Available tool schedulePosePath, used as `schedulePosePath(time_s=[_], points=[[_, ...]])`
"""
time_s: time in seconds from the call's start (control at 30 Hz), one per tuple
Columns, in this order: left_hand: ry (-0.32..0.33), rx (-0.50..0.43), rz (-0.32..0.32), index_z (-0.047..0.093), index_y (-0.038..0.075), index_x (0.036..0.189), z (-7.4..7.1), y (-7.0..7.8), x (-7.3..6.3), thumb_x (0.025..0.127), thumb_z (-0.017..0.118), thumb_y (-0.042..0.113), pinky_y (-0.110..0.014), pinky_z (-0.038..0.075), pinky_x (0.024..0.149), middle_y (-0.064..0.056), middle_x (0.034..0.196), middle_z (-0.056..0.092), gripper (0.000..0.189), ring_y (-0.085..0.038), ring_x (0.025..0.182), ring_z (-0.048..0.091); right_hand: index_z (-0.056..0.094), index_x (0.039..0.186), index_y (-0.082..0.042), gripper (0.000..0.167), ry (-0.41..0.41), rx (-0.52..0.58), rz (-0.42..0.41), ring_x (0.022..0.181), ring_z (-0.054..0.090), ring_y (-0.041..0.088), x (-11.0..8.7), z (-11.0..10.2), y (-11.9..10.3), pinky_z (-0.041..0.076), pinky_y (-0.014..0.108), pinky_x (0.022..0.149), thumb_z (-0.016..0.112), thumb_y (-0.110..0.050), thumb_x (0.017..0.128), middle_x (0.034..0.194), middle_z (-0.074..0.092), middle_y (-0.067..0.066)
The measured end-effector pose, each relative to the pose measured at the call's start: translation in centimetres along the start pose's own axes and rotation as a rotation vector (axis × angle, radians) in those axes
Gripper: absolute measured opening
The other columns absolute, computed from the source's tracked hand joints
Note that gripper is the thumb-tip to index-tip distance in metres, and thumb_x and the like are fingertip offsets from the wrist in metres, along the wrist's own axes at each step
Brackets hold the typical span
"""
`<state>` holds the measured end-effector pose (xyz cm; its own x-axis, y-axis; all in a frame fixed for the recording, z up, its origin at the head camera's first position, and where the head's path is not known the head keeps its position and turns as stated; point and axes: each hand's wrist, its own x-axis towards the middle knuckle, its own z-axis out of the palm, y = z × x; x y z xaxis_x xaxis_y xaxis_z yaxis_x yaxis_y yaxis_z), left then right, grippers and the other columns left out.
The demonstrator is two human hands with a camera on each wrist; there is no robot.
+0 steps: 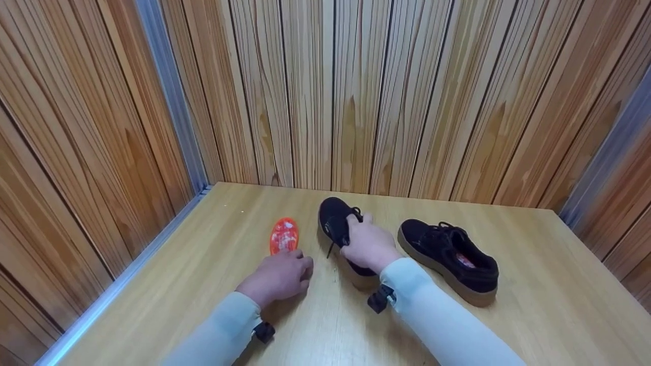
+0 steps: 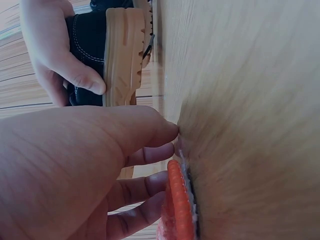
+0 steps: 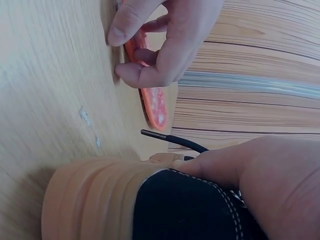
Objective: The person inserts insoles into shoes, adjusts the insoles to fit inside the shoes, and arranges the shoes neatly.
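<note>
On the table lies a flat red-orange shoe insole (image 1: 284, 235) with a whitish pattern. My left hand (image 1: 283, 275) is over its near part, some fingertips touching the insole's ribbed rim (image 2: 181, 200) in the left wrist view. Thumb and forefinger of that hand reach down to the table beside the rim, fingers loosely bent. Farther right, a black lace-up shoe (image 1: 335, 223) with a tan sole is gripped across its upper by my right hand (image 1: 370, 244). In the right wrist view, the thumb lies along the black upper (image 3: 185, 205), near a loose lace end (image 3: 170, 139).
A matching black shoe (image 1: 442, 249) sits to the right, toe pointing to the back left, a reddish insole (image 1: 465, 261) showing inside. Small pale scraps (image 3: 85, 117) lie on the table (image 1: 193, 284). Wood-patterned walls (image 1: 305, 101) rise behind and at the sides.
</note>
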<state>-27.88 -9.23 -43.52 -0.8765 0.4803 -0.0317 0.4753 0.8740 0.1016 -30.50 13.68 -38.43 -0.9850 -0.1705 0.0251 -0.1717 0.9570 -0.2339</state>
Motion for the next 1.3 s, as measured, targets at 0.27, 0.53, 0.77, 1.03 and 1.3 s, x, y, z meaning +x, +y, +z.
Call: schedulePosePath(time_s=[0.27, 0.53, 0.77, 1.03, 1.3], points=[[0.009, 0.011, 0.001, 0.071, 0.025, 0.11, 0.2, 0.0, 0.2, 0.098, 0.079, 0.039, -0.04, 0.054, 0.08, 0.001, 0.102, 0.06, 0.02, -0.022, 0.092, 0.054, 0.037, 0.17, -0.011, 0.088, 0.011, 0.012, -0.023, 0.083, 0.064, 0.03, -0.7, -0.3, -0.5, 0.061, 0.046, 0.073, 0.079, -0.038, 0.098, 0.159, 0.046, 0.03], [0.013, 0.006, -0.003, 0.071, 0.026, 0.11, 0.2, 0.1, 0.0, 0.098, 0.079, 0.038, -0.042, 0.055, 0.082, 0.001, 0.103, 0.062, 0.02, -0.022, 0.092, 0.054, 0.036, 0.171, -0.013, 0.088, 0.001, 0.01, -0.042, 0.079, 0.064, 0.028, -1.2, -0.4, -0.8, 0.058, 0.043, 0.068, 0.079, -0.038, 0.098, 0.163, 0.042, 0.029], [0.004, 0.037, -0.011, 0.072, 0.024, 0.112, 0.0, 0.2, 0.2, 0.096, 0.082, 0.039, -0.044, 0.059, 0.085, -0.002, 0.105, 0.065, 0.025, -0.023, 0.093, 0.056, 0.038, 0.17, -0.013, 0.087, 0.021, -0.012, -0.059, 0.076, 0.062, 0.028, -1.6, -0.7, -0.7, 0.055, 0.041, 0.065, 0.079, -0.037, 0.097, 0.161, 0.044, 0.03], [-0.019, 0.015, -0.023, 0.072, 0.026, 0.114, 0.1, 0.2, 0.2, 0.097, 0.08, 0.041, -0.045, 0.058, 0.087, -0.001, 0.107, 0.064, 0.025, -0.024, 0.096, 0.055, 0.039, 0.169, -0.014, 0.087, 0.028, -0.01, -0.077, 0.074, 0.062, 0.028, -2.1, -0.8, -0.7, 0.054, 0.04, 0.062, 0.08, -0.038, 0.096, 0.16, 0.045, 0.028], [-0.008, -0.005, -0.018, 0.072, 0.026, 0.112, 0.0, 0.1, 0.2, 0.099, 0.079, 0.04, -0.044, 0.055, 0.085, -0.001, 0.105, 0.063, 0.021, -0.023, 0.095, 0.055, 0.042, 0.167, -0.015, 0.086, 0.049, -0.015, -0.099, 0.075, 0.063, 0.028, -2.5, -1.1, -0.5, 0.055, 0.042, 0.06, 0.082, -0.037, 0.094, 0.155, 0.048, 0.027]])
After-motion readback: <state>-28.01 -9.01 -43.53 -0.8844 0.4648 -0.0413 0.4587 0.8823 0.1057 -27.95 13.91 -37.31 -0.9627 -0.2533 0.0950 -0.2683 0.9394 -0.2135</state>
